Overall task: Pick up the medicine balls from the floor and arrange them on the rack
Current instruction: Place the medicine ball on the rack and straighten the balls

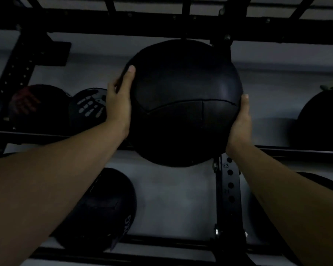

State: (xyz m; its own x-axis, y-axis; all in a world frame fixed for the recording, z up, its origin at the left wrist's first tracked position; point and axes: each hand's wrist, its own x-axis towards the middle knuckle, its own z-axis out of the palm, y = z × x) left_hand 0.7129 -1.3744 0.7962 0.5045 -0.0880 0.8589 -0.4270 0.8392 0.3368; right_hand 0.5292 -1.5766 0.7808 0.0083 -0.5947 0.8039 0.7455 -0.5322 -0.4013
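A large black medicine ball (183, 100) with stitched seams fills the middle of the dim head view, held up in front of the black metal rack (227, 189). My left hand (119, 104) presses on its left side, thumb up on the ball. My right hand (238, 123) cups its lower right side. The ball hangs between the rack's top rail and its middle rail; whether it rests on the middle rail is hidden behind the ball.
On the middle shelf sit two balls at the left, one with a red handprint (33, 104) and one with a white handprint (88, 106), and another ball (323, 118) at the right. A lower shelf holds a lettered ball (104, 208). A grey wall is behind.
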